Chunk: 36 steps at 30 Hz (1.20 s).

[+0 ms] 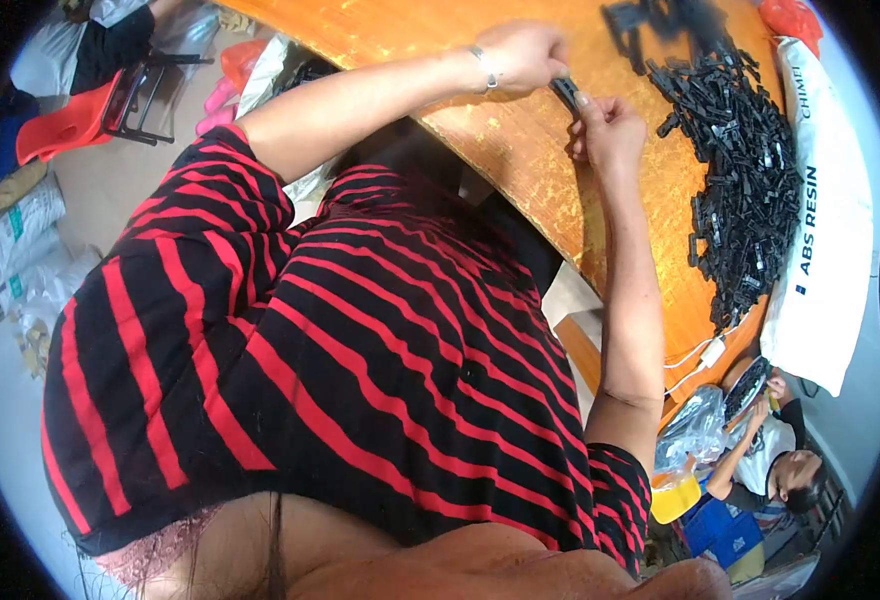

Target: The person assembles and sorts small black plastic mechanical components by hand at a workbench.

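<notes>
Above the orange wooden table point(520, 150), a small black plastic part point(565, 92) is held between my two hands. The fingers of my left hand point(528, 55) are closed at its upper end. My right hand point(612, 130) pinches its lower end between thumb and fingers. The finer shape of the part is partly covered by my fingertips. To the right of my right hand lies a large heap of similar black plastic parts point(745, 185), spread along the table's right side.
A white printed sack point(825, 220) stands along the table's right edge. A white cable plug point(712, 351) lies near the heap's lower end. At lower right another person point(768, 455) sits beside plastic bags point(695, 430). A red chair point(72, 122) stands at upper left.
</notes>
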Tool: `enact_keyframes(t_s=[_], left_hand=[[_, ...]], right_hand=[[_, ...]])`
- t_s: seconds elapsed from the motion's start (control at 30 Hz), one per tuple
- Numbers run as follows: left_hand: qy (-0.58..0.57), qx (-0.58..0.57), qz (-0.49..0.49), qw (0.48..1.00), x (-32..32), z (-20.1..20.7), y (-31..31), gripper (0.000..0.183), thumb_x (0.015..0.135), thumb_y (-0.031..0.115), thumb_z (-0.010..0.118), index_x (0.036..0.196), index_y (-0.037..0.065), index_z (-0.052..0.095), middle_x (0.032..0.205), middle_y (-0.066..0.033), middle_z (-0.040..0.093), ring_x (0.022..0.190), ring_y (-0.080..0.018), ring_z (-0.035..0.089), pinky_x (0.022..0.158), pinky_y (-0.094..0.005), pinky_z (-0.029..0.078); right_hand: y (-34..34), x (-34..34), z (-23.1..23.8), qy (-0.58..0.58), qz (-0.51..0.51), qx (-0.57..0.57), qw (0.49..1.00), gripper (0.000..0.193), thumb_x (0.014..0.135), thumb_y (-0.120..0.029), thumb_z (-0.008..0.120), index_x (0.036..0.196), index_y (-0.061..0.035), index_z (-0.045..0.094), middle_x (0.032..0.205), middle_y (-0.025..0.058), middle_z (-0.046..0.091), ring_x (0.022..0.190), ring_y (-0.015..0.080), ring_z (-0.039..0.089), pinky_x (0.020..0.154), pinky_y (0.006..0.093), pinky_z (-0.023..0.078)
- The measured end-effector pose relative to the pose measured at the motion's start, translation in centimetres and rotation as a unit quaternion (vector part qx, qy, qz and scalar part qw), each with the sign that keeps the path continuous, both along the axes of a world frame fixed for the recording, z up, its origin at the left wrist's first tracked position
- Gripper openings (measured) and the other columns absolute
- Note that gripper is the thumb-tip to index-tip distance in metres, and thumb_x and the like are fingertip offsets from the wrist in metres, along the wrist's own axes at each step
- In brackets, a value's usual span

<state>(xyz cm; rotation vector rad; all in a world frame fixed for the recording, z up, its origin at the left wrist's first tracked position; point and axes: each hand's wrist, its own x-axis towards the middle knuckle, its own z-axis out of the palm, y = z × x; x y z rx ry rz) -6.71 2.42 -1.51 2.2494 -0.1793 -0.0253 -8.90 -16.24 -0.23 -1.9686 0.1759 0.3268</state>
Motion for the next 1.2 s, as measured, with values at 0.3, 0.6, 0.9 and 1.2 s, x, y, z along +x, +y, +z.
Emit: enact_keyframes(t_s=[0.3,0.6,0.9,1.2], left_hand=[[-0.039,0.052,0.001,0.998,-0.8,0.9,-0.2,0.018,0.085,0.024,0.071,0.089,0.009,0.064,0.086,-0.012,0.068,0.081,-0.0331,0.066,0.072,-0.0446,0.051],[0.159,-0.183,-0.133,0.961,-3.9,0.3,4.2,0.025,0.098,0.031,0.067,0.097,0.006,0.067,0.078,0.0018,0.061,0.07,-0.0083,0.056,0.062,-0.0245,0.047],[0.149,0.116,-0.04,0.981,-12.6,5.7,23.0,0.022,0.091,0.015,0.073,0.108,0.002,0.069,0.095,-0.0019,0.068,0.092,-0.0128,0.061,0.086,-0.0306,0.051],[-0.104,0.116,-0.073,0.985,-0.1,4.8,8.7,0.02,0.094,0.019,0.069,0.109,0.007,0.069,0.105,-0.0095,0.069,0.1,-0.0234,0.067,0.087,-0.0352,0.054]], right_hand=[[-0.8,0.3,-1.0,-0.055,0.039,-0.082,0.994,0.027,0.093,-0.016,0.075,0.081,-0.0009,0.056,0.057,0.0059,0.059,0.041,0.0152,0.054,0.039,0.0329,0.043],[0.5,-3.9,0.2,-0.214,0.072,-0.004,0.974,0.017,0.092,-0.011,0.072,0.084,-0.0013,0.06,0.064,0.0049,0.065,0.055,0.0105,0.061,0.051,0.0284,0.049],[-8.1,1.1,1.3,-0.247,0.051,-0.281,0.926,0.024,0.09,-0.031,0.072,0.09,-0.0063,0.072,0.082,0.0142,0.073,0.075,0.0326,0.071,0.07,0.0434,0.055],[-9.9,4.8,1.0,-0.212,-0.002,-0.447,0.869,0.025,0.087,-0.028,0.075,0.092,-0.0055,0.067,0.089,0.0166,0.07,0.085,0.0378,0.069,0.076,0.0465,0.054]])
